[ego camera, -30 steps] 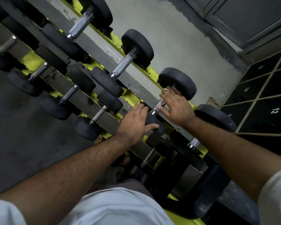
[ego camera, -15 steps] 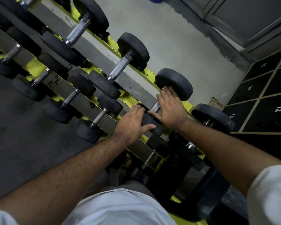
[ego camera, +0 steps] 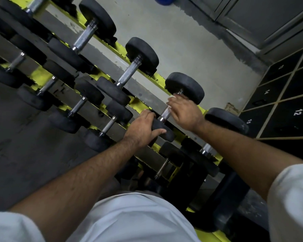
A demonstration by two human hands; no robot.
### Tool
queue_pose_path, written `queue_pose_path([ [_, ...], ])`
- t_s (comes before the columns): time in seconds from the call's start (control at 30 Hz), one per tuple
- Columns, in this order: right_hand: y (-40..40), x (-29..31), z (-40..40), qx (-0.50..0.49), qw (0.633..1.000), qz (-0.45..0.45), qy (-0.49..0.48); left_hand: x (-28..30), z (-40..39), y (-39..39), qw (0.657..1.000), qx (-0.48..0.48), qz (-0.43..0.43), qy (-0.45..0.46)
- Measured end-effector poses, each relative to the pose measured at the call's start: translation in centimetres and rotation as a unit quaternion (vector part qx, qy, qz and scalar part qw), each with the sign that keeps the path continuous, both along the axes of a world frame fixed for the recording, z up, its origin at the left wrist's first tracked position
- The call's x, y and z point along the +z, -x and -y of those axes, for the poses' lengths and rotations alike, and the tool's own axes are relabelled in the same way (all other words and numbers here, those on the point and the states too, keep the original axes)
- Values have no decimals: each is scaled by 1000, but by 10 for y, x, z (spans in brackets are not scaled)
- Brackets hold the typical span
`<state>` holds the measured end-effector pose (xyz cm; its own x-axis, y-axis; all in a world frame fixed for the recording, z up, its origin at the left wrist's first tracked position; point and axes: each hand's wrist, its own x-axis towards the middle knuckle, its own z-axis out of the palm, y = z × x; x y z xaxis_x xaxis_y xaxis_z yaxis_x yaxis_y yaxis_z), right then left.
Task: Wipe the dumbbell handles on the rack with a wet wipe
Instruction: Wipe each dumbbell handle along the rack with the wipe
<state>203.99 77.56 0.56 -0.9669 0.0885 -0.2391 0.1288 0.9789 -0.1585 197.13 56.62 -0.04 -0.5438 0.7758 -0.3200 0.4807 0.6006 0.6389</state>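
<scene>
Chrome handle (ego camera: 165, 114) of the dumbbell at centre frame is partly bared: the right hand (ego camera: 184, 111), curled round the wet wipe (ego camera: 171, 97), has been slid up from mid-handle toward the far rubber head (ego camera: 185, 87) over the last second. The near head (ego camera: 163, 130) is steadied by the left hand (ego camera: 142, 127), fingers wrapped over it. Judged: one stroke nearly complete; neighbouring rack (ego camera: 143, 95) handles appear unwiped.
</scene>
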Motion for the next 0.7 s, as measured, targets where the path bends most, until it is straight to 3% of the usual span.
queue_pose_path([
  [0.13,-6,-9,16,131,989,29,56,-2,1,0,1000,18,12,-11],
  [0.3,-9,-13,1,81,995,-17,54,-4,2,-1,1000,15,1,-13],
  [0.43,-18,-18,11,178,982,29,58,2,-3,-1,1000,27,1,-2],
  [0.5,-19,-17,-3,158,987,-1,20,9,-8,-8,999,48,-10,-6],
  [0.6,-26,-19,-15,37,997,-57,-32,14,-15,-26,997,62,-40,-22],
  [0.7,-37,-32,-3,76,996,-48,-20,11,-17,-41,996,67,-57,-9],
])
